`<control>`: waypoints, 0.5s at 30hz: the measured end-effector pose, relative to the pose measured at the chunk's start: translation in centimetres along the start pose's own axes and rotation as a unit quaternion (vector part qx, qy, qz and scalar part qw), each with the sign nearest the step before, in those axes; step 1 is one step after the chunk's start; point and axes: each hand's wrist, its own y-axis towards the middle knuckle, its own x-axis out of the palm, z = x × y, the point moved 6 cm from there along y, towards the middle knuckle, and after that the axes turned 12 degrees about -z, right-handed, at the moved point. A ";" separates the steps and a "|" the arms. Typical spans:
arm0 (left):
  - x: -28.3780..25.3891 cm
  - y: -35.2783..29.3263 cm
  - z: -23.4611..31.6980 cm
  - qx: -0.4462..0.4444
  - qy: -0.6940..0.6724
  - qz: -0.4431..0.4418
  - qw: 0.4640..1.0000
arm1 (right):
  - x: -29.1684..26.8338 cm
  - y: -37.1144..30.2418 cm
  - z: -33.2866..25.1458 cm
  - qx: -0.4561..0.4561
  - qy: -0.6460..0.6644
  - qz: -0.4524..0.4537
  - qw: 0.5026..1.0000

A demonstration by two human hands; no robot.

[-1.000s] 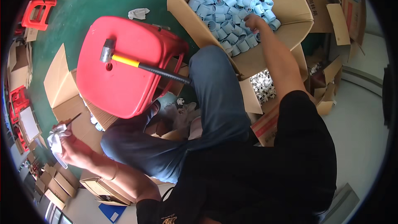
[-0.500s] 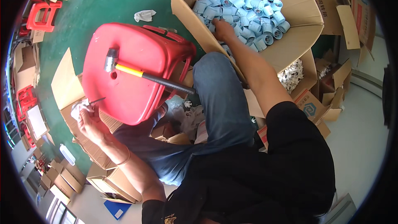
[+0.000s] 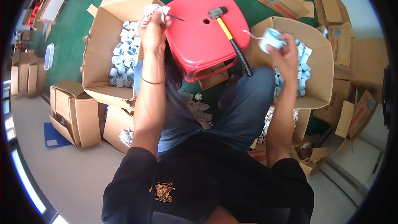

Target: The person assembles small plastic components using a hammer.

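My left hand [image 3: 151, 33] is closed around a crumpled white cloth [image 3: 154, 10] and a thin dark rod [image 3: 176, 17] that points right over the edge of the red plastic stool [image 3: 192, 37]. On the right, my right hand [image 3: 286, 60] grips a light blue plastic cylinder [image 3: 270, 41], raised above the right carton; a thin pale strand sticks out to its left. A rubber-headed hammer [image 3: 226, 29] with a yellow and black handle lies on the stool between my hands, untouched.
The right carton [image 3: 319, 62] holds several light blue cylinders [image 3: 304, 74]. The left carton [image 3: 97, 49] contains several similar pieces [image 3: 124, 58]. Below the right carton is a box of small white-and-black parts [image 3: 267, 124]. More cardboard boxes [image 3: 76, 112] stand around.
My right hand has come up out of the right carton with a light blue cylinder. My left hand keeps the cloth and rod. The whole view has swung, bringing the left carton's contents into sight.
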 end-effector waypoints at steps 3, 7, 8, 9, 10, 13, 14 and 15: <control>0.3 -0.5 0.1 -0.018 -0.008 0.001 1.000 | 7.6 4.6 -3.8 -0.110 -0.153 -0.035 0.981; 0.5 -0.9 0.4 -0.023 -0.026 0.000 0.999 | 12.8 9.3 -2.2 -0.156 -0.274 -0.101 0.944; 0.6 -1.0 0.5 -0.023 -0.032 -0.003 0.999 | 13.8 10.2 -1.4 -0.163 -0.319 -0.114 0.927; 0.7 -0.9 0.6 -0.024 -0.036 -0.006 0.999 | 14.4 10.6 -0.6 -0.169 -0.363 -0.126 0.908; 0.5 -0.9 0.8 -0.020 -0.038 -0.003 0.999 | 14.8 10.7 -0.2 -0.172 -0.363 -0.130 0.906; 0.3 -0.8 1.3 -0.034 -0.035 0.007 0.999 | 14.3 10.3 0.9 -0.116 -0.397 -0.096 0.905; 0.3 -0.7 1.3 -0.041 -0.033 0.008 0.999 | 14.0 10.4 1.2 -0.095 -0.408 -0.083 0.904; 0.3 -0.5 1.2 -0.042 -0.033 0.007 0.999 | 13.9 10.4 1.3 -0.094 -0.409 -0.081 0.904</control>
